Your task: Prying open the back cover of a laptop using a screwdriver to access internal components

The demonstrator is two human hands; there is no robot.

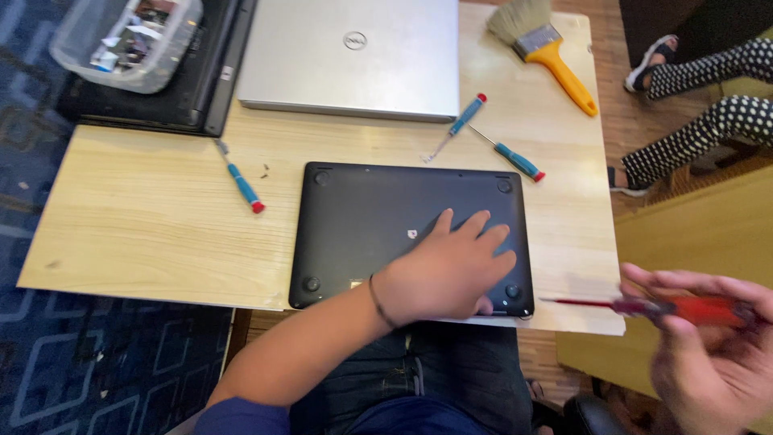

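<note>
light wooden table [145,217] over blue patterned carpet, someone's dotted trouser legs [708,113] far beyond my fingertips. my left hand [447,270] lies flat, fingers spread, on the upturned black laptop [362,217], probably pinning it so it can't slide. my right hand [708,354] is off the table edge, fingers wrapped round a red-handled screwdriver [644,306], tip aimed at the laptop corner under my left little finger. hand and tool are motion-blurred, exact grip hard to read. three blue screwdrivers [241,184] lie past my fingertips, with a silver laptop [354,56], a yellow brush [555,60] and a plastic parts tub [121,40], cut off at the frame top. corner screw hidden under my palm.
</note>
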